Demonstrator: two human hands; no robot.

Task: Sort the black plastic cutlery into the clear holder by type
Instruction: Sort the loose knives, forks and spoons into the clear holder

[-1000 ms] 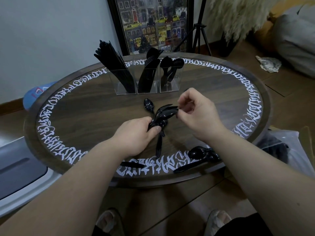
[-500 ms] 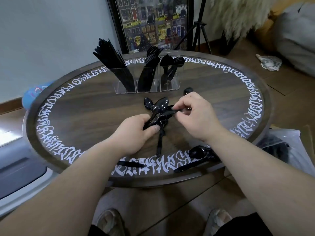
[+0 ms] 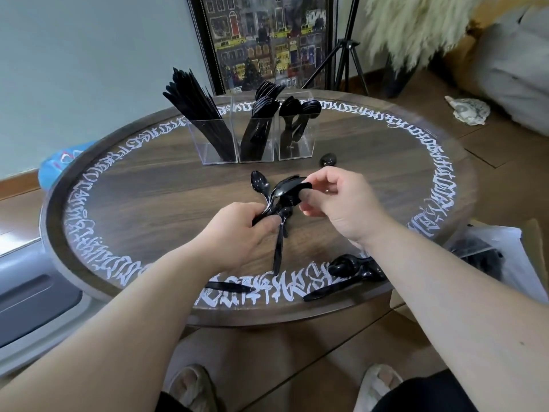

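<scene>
Well, going across from the left, this is how it stands:

Knives: packed upright in the left compartment of the clear holder; nothing to do there.

Left hand: fingers curled round the handles of a bunch of spoons, held low over the table. My advice is to keep that grip firm and the bowls fanned toward the other hand.

Forks: standing in the middle compartment.

Loose spoon: lying on the table just beyond the bunch, bowl up.

Right hand: thumb and fingertips pinch the bowl end of the top spoon in the bunch. I judge the step is gathering and squaring the spoons. Best nest the bowls the same way round, so they drop in together.

Spoon compartment: rightmost one, only a few spoons in it, so there is room. Lower the bunch handles first.

Stragglers: one spoon sits just right of the holder, and a small pile lies at the near edge by the right forearm. Mind the forearm doesn't sweep that pile off.
</scene>
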